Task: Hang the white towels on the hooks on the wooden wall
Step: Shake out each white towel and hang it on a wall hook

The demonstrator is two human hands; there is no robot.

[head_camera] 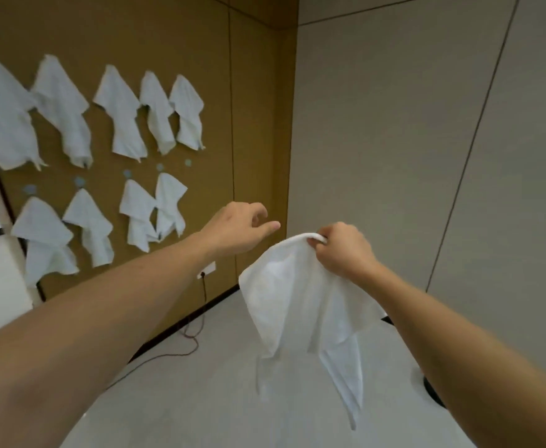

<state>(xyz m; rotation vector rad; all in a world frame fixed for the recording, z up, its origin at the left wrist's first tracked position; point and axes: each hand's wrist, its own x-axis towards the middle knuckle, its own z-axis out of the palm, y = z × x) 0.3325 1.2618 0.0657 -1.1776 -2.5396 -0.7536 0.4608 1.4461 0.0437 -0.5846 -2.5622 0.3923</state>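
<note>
On the wooden wall [129,33] at left we count 9 hung towels [121,111] in 2 rows; our left hand [237,229] reaches out loosely curled, holding nothing; our right hand [342,250] pinches a white towel [300,305], which dangles above the floor [184,399].

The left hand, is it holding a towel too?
No, the left hand holds nothing, its fingers loosely curled in the air, while only the right hand grips the white towel.

White towels [120,111], brown wall [252,124], seemingly grey-blue hooks [188,162]
</note>
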